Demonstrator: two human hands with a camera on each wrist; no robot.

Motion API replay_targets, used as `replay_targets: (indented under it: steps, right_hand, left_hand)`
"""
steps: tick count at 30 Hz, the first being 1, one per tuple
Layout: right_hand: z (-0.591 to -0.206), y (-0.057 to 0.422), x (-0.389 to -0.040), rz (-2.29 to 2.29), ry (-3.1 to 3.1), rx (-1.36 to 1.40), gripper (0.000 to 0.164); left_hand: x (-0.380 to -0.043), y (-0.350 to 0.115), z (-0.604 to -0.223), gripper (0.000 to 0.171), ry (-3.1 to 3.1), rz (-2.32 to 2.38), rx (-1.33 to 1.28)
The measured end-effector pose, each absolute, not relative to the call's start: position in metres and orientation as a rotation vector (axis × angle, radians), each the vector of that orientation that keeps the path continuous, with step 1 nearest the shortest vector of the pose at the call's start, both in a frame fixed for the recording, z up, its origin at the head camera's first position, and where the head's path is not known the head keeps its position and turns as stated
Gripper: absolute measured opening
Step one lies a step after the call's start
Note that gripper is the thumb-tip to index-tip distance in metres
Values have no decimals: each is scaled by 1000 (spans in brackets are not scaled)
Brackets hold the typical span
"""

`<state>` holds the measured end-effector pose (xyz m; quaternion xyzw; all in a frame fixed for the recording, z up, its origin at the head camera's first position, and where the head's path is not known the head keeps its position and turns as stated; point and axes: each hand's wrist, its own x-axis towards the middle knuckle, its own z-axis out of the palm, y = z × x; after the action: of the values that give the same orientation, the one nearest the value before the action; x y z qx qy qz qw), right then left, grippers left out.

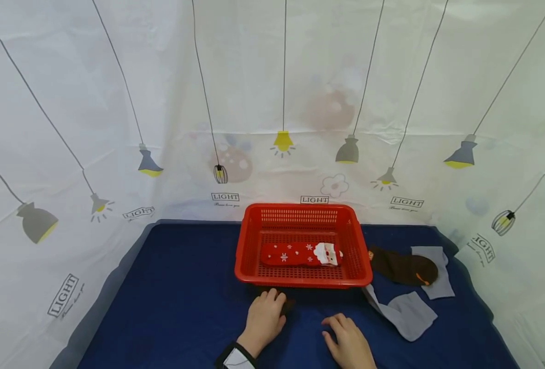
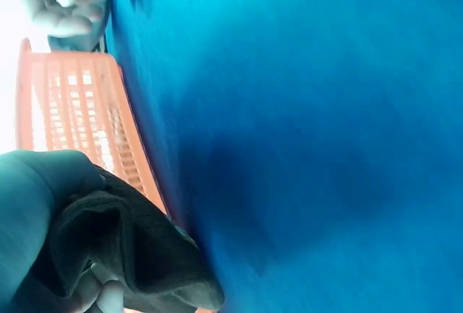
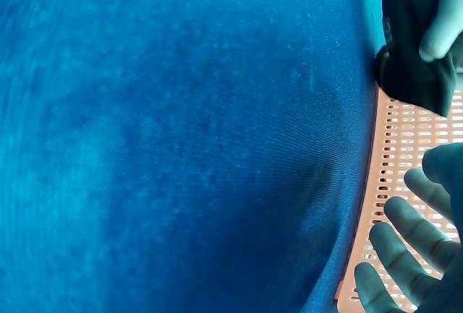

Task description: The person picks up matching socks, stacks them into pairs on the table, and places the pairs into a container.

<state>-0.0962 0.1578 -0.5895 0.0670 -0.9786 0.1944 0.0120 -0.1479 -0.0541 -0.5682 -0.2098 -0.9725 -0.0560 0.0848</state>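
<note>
Dark cloth point(image 2: 163, 255) is gripped in the fingers of the left hand point(image 1: 264, 316), just in front of the red basket point(image 1: 302, 282); by the right hand point(image 1: 348, 341), its fingers parted, nothing is held. Since the cloth is loosely bunched with its folds gaping, it could be spilled open if the grip is slackened, or snagged on the basket's rim if carried too low

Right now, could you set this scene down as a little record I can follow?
left hand: grips a dark cloth piece just in front of the basket
right hand: holds nothing, fingers apart
red basket: holds a red Santa sock
right of basket: brown sock, grey cloth pieces
surface: dark blue cover
</note>
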Motion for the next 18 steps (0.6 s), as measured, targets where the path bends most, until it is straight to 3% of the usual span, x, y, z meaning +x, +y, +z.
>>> replay_targets:
  steps: [18]
  right_hand:
    - [-592, 163, -93, 628, -2998, 286, 15]
  left_hand:
    - [-141, -7, -564, 29, -2829, -296, -690]
